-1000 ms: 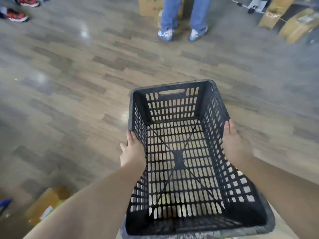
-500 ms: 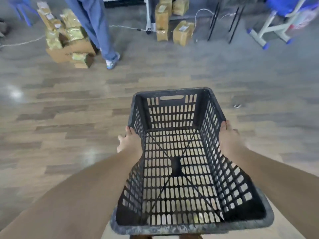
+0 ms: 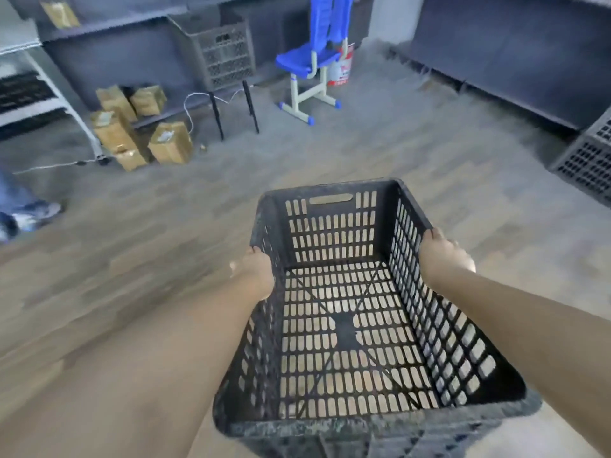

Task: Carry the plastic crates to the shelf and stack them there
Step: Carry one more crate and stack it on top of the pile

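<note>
I carry an empty black slotted plastic crate point(image 3: 334, 206) in front of me, above the wooden floor. My left hand point(image 3: 254, 271) grips its left rim, fingers hidden on the outside wall. Over on the right rim, my right hand point(image 3: 441, 254) holds the crate the same way. Ahead at the back, a grey crate point(image 3: 221, 54) stands on a dark shelf point(image 3: 109, 26). Another grey crate point(image 3: 588, 160) sits at the right edge.
A blue chair point(image 3: 310, 61) stands ahead with a white bucket point(image 3: 340, 69) behind it. Several cardboard boxes point(image 3: 132, 127) and a cable lie at the left by a white rack point(image 3: 49, 81). A person's shoe point(image 3: 29, 214) shows at the left edge.
The view has swung from the floor and a standing person to the shelf, chair and crates at the back. Both hands keep the same hold on the crate.
</note>
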